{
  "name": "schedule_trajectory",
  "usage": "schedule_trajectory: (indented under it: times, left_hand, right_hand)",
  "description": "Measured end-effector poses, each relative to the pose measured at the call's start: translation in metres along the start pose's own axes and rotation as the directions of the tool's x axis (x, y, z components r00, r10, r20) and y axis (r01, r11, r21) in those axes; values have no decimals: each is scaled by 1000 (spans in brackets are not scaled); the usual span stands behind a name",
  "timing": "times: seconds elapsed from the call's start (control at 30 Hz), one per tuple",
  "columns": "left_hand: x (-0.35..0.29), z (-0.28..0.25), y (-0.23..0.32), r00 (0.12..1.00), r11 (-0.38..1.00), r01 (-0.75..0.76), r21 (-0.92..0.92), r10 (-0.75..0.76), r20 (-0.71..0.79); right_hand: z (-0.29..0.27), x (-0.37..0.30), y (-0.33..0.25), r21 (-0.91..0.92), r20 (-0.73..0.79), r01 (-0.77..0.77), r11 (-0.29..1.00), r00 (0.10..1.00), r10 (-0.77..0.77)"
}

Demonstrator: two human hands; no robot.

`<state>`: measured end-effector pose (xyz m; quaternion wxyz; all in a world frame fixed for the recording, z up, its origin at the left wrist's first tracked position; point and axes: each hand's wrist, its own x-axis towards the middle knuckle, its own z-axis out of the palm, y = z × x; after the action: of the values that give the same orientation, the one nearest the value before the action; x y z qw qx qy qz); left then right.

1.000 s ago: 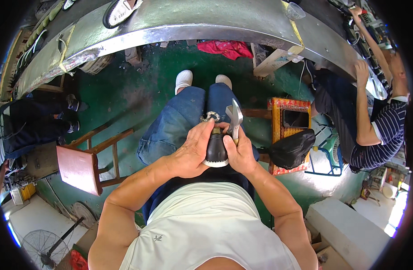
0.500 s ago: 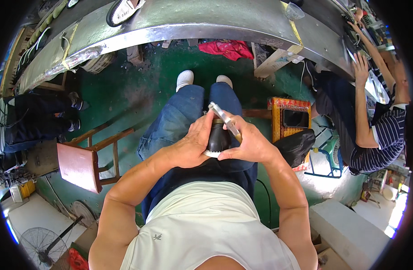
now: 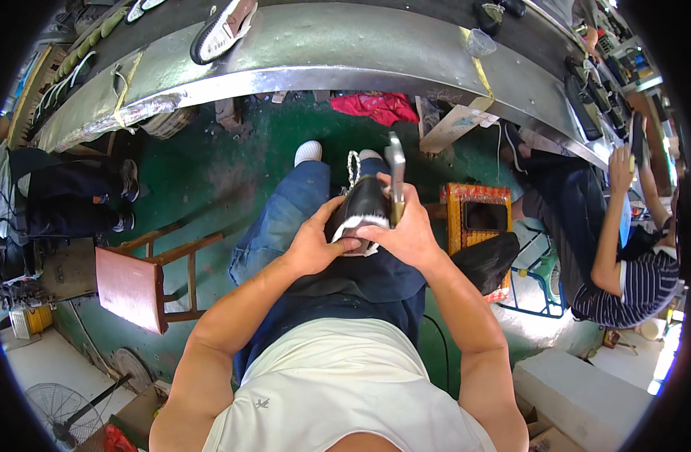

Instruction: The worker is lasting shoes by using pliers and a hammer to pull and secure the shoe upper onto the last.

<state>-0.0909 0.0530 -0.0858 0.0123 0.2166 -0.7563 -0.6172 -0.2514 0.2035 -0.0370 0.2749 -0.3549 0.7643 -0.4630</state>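
Over my lap I hold a black shoe upper (image 3: pixel 366 200) with a ragged white edge along its near end. My left hand (image 3: pixel 315 241) grips its left side, the thumb pressed on the near underside. From the right, my right hand (image 3: pixel 412 235) grips it, thumb also on the white edge. A metal hand tool (image 3: pixel 396 167), which looks like pliers, stands up out of my right hand along the shoe; its lower part is hidden by the fingers. A pale twisted loop (image 3: pixel 353 167) sticks up at the shoe's far end.
Ahead runs a metal-edged bench (image 3: pixel 300 71) carrying a partly made shoe (image 3: pixel 221 34). A wooden stool (image 3: pixel 131 282) stands left, a fan (image 3: pixel 63 418) behind it. On my right a phone (image 3: pixel 485 216) lies on a patterned seat beside a black bag (image 3: pixel 487 262); a co-worker (image 3: pixel 624 279) sits beyond.
The shoe has tipped so its white-edged underside faces me more, and both thumbs have come together on it. The tool has swung upright, to the shoe's right side.
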Motion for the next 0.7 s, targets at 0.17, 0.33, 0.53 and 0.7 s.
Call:
schedule_trajectory:
  times: [0.17, 0.33, 0.53, 0.7]
  left_hand:
    - [0, 4, -6, 989, 993, -97, 61, 103, -101]
    - [-9, 13, -30, 981, 979, 187, -75, -190, -27]
    - [-8, 3, -37, 930, 911, 322, -258, -253, 267]
    - [-29, 8, -36, 913, 883, 326, -339, -200, 355]
  right_hand:
    - [19, -19, 29, 519, 174, -183, 835, 979, 107]
    - [40, -53, 48, 539, 300, -508, 672, 861, 410]
    - [11, -48, 42, 261, 418, -565, 783, 797, 436]
    - [-23, -86, 52, 293, 313, -535, 792, 837, 449]
